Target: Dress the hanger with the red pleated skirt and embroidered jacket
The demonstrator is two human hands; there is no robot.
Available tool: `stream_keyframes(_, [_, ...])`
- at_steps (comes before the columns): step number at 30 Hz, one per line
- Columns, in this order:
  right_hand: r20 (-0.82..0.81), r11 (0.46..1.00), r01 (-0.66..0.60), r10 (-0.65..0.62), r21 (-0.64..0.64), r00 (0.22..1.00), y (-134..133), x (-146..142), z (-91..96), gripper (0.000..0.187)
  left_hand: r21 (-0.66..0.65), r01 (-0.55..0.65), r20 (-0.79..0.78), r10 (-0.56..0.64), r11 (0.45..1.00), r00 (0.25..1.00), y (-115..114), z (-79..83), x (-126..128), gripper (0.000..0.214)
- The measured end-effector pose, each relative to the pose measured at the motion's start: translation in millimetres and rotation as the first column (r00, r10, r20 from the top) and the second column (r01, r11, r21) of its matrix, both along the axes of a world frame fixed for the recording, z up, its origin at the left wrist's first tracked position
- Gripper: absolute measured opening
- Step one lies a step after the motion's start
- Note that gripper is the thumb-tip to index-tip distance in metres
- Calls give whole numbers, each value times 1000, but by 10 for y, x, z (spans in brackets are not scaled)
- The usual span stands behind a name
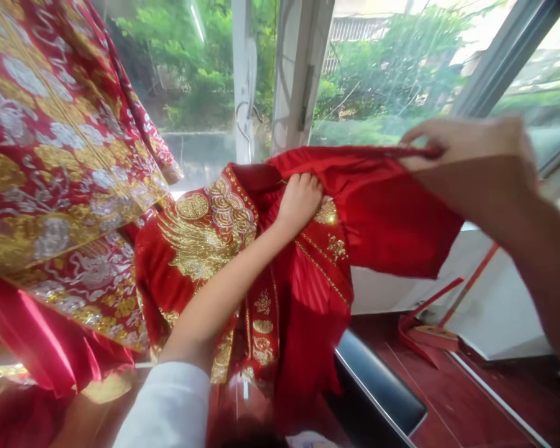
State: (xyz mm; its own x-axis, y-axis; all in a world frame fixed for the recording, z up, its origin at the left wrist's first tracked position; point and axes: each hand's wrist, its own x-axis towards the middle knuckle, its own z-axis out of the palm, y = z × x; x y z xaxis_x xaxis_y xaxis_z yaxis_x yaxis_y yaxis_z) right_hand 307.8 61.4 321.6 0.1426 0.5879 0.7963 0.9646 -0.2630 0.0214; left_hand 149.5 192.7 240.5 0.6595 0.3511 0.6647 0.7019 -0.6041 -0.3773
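On the left hangs a big red and gold cloth (60,155). It touches the red robe (200,236) that I hold up in front of the window. My left hand (301,200) is in the middle, and its grip is closed tight on a bunch of the robe near the top. Up and to the left of it, a metal hook (243,124) hangs on the window frame. I think the robe's gold thread could catch on that hook and pull. My right hand (466,144) is far out to the right, its grip pinched shut on the robe's thin top edge. That pinch is small and the cloth looks slippery. I think it could slide out, and that side would drop to the red floor (448,398). If I pull my hands too far apart, a seam might rip.
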Motion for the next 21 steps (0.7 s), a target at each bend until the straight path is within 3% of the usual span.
stream_keyframes(2, [122, 979, 140, -123, -148, 985, -124, -233, -366, 32, 46, 6, -50, -4, 999, 999, -78, -143, -94, 39])
stream_keyframes(4, [233, 940, 137, -63, -314, 970, -195, -415, -795, 30, 29, 15, -129, -11, 999, 992, -260, -272, -244, 40])
stream_keyframes(7, [218, 857, -76, 214, -509, 952, -205, -576, -1310, 31, -139, -2, -231, -30, 990, 973, -643, -293, -560, 36])
stream_keyframes(9, [107, 783, -259, 381, -565, 918, -145, -591, -1419, 32, -256, 28, -240, -92, 966, 966, -853, -141, -824, 32])
stream_keyframes(11, [-31, 724, -444, 506, -528, 862, -22, -528, -1300, 39, -263, 87, -113, -120, 961, 986, -926, 108, -1115, 30])
stream_keyframes(14, [-126, 745, -619, 609, -248, 783, 301, -361, -859, 44, -143, 53, 255, -15, 988, 967, -744, 482, -1534, 29])
stream_keyframes(15, [-111, 751, -646, 636, -137, 763, 441, -314, -708, 46, -177, 38, 308, 18, 983, 951, -634, 570, -1647, 32])
stream_keyframes(16, [-89, 724, -685, 680, -74, 728, 589, -282, -580, 49, -258, 39, 313, 46, 966, 949, -521, 635, -1741, 35])
stream_keyframes(19, [-225, 500, -849, 819, -171, 528, 991, -294, -395, 46, -498, 31, 257, 113, 866, 960, -268, 715, -1901, 31])
stream_keyframes(21, [-405, 381, -908, 812, -177, 420, 1154, -366, -404, 38, -569, 51, 304, 152, 821, 941, -211, 718, -1938, 39])
